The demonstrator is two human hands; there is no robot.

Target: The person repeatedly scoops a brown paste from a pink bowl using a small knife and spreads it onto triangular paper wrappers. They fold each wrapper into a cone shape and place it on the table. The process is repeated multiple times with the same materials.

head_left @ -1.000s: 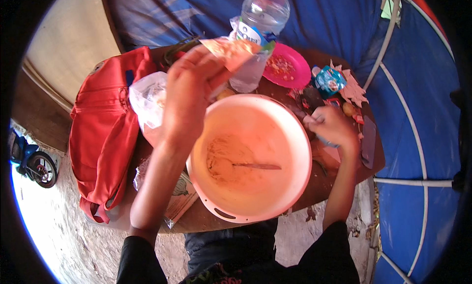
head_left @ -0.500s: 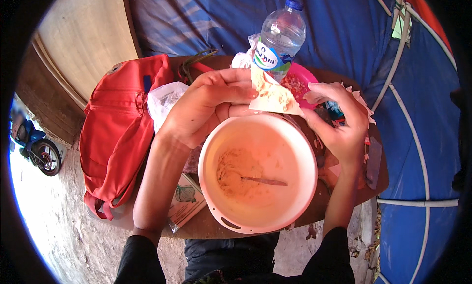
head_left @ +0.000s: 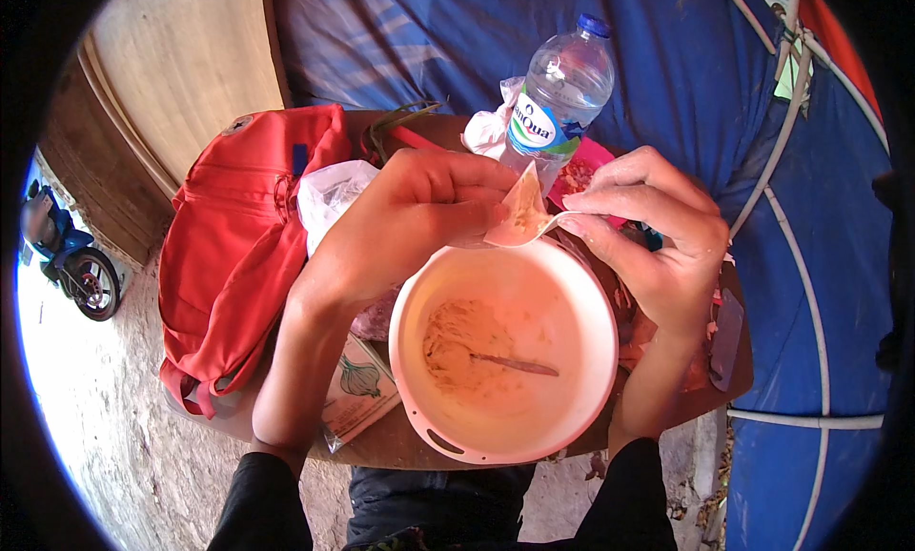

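Observation:
Between both hands, over the far rim of a white bowl (head_left: 408, 398), is a thin pale wrapper sheet (head_left: 519, 229) with beige filling smeared on it. My left hand (head_left: 424, 203) pinches its left side, fingers closed. At the other side, my right hand (head_left: 658, 222) grips a raised edge of the wrapper between thumb and fingertips. Inside the bowl lies a mound of beige paste (head_left: 456, 336) on the left, with a spoon (head_left: 515, 363) resting in it. Behind the hands, a pink bowl (head_left: 596, 157) of reddish chopped bits is partly hidden.
A clear water bottle (head_left: 570, 84) with a blue cap stands at the back beside a white plastic bag (head_left: 488, 132). A red backpack (head_left: 233, 255) lies on the left of the brown table (head_left: 562, 448). A printed packet (head_left: 357, 389) lies left of the bowl. Blue tarp (head_left: 658, 55) hangs behind.
The wrapper was spread flatter with its filling facing up. Now its sides are folded upward and its right edge curls in my right fingers, which have moved left and closed on it.

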